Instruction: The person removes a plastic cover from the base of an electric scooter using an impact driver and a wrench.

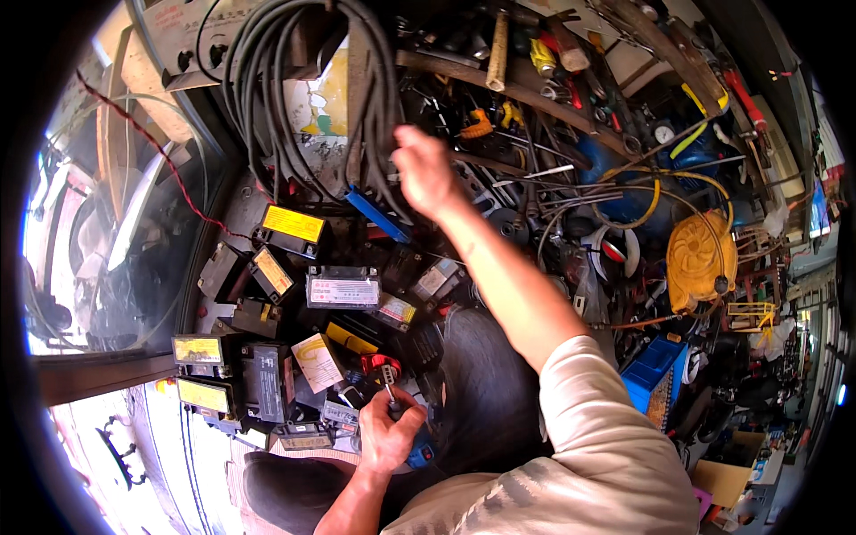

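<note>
My left hand (390, 435) is closed round a slim metal tool (390, 389) low in the middle; its exact kind is unclear. A red and black object (382, 364) lies just beyond the tool's tip. A blue and black object (421, 451) shows partly beside my left hand. My right hand (423, 174) is stretched far forward, beside a hanging coil of thick dark cable (283, 98). Motion blurs its fingers, and whether they touch the cable or hold anything cannot be made out. Several batteries (343, 290) stand and lie left of my knee.
A blue bar (378, 214) leans below the coil. Hammers (497, 53), pliers and other hand tools crowd the wooden rack ahead. On the right are a yellow-orange round housing (702, 259), hoses and a blue bin (655, 370). A glass pane (116, 205) borders the left.
</note>
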Action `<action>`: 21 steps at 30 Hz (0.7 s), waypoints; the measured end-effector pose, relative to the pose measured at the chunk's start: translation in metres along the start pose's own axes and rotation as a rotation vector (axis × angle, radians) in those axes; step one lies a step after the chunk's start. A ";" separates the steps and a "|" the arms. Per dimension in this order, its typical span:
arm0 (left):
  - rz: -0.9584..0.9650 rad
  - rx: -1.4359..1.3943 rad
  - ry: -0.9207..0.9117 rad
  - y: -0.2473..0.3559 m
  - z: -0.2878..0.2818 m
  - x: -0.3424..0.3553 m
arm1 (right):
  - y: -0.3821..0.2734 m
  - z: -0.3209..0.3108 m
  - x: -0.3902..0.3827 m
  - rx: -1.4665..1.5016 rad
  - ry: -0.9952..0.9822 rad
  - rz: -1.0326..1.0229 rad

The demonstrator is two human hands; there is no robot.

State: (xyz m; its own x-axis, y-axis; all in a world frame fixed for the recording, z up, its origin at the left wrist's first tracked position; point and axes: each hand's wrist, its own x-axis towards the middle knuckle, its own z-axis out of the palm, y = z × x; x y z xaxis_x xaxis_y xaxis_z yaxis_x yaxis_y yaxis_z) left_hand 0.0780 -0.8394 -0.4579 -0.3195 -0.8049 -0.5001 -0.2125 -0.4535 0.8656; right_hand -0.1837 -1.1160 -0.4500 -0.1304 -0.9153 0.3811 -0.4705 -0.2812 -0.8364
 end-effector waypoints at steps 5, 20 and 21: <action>0.014 0.061 0.010 0.007 -0.001 -0.010 | 0.065 -0.076 0.078 -0.379 0.291 0.212; -0.026 0.030 0.173 -0.030 -0.005 -0.030 | 0.123 -0.072 0.177 -0.829 0.123 0.470; -0.035 0.016 0.167 -0.030 -0.006 -0.031 | 0.121 -0.084 0.176 -0.696 0.190 0.465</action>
State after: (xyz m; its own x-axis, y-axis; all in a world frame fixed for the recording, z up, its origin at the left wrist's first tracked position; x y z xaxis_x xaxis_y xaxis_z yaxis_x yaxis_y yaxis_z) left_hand 0.0997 -0.8031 -0.4687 -0.1536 -0.8416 -0.5178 -0.2359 -0.4776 0.8463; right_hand -0.3370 -1.2869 -0.4510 -0.5572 -0.8126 0.1710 -0.7536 0.4083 -0.5151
